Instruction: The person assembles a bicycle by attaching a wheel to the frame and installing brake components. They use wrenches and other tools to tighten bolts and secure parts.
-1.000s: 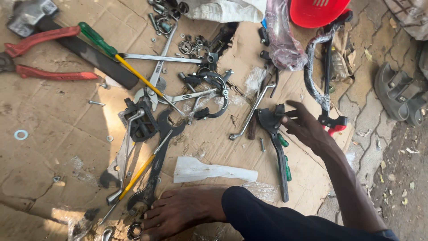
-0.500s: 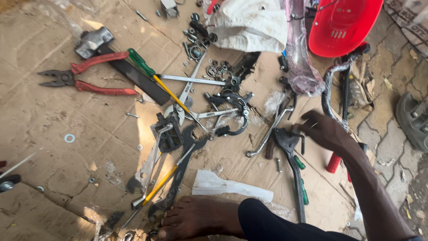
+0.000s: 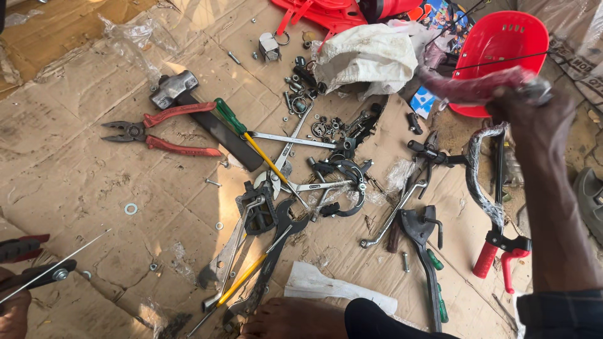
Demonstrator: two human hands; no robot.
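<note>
From where I watch, my right hand (image 3: pixel 531 103) is lifted over the right side of the cardboard floor covering (image 3: pixel 69 163), fingers curled tight round a dark red part wrapped in clear plastic (image 3: pixel 477 85), held up off the ground, I judge, to keep it clear of the clutter beneath. It sits in front of the red plastic seat (image 3: pixel 502 44), so the two reds run together and I cannot tell the part's exact shape. My left hand is not in view; only a bare foot (image 3: pixel 292 319) rests at the bottom edge, toes touching the wrenches. Tools lie fanned within arm's reach: red-handled pliers (image 3: pixel 160 132) beside a hammer (image 3: pixel 173 89), a green-handled screwdriver (image 3: pixel 248 141) crossing spanners (image 3: pixel 286 141), brake calipers (image 3: pixel 345 182) among loose nuts and washers. A wrapped handlebar with a red grip (image 3: pixel 487 188) lies just under the raised arm. At far left another person's hand (image 3: pixel 12 307) holds red-handled cutters (image 3: pixel 28 260) on a thin wire.
</note>
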